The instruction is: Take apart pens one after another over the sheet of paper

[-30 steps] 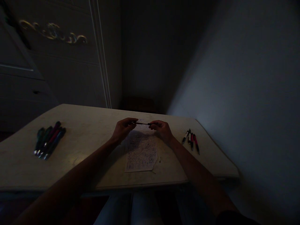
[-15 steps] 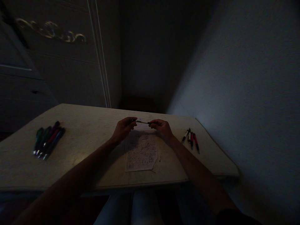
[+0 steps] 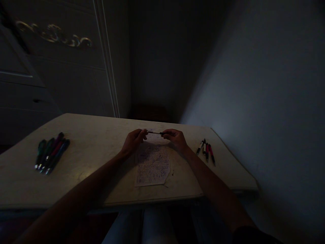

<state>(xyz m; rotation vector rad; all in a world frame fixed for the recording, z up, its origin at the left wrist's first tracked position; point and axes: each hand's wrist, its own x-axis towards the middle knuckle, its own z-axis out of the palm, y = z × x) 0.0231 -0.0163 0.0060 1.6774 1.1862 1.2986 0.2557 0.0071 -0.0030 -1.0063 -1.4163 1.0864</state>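
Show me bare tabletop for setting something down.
Largest: the tabletop between the left pens and left hand. Smaller: between the right pens and near edge. Crowded: centre, where the right hand and left hand hold a pen above the paper.

L forearm [image 3: 87,181] & R forearm [image 3: 213,186] stretched fwd, angling in twd ctr — L hand [image 3: 134,139] and R hand [image 3: 175,138] facing, abt level, a gap btwn, each in a thumb-and-finger pinch — wrists near straight.
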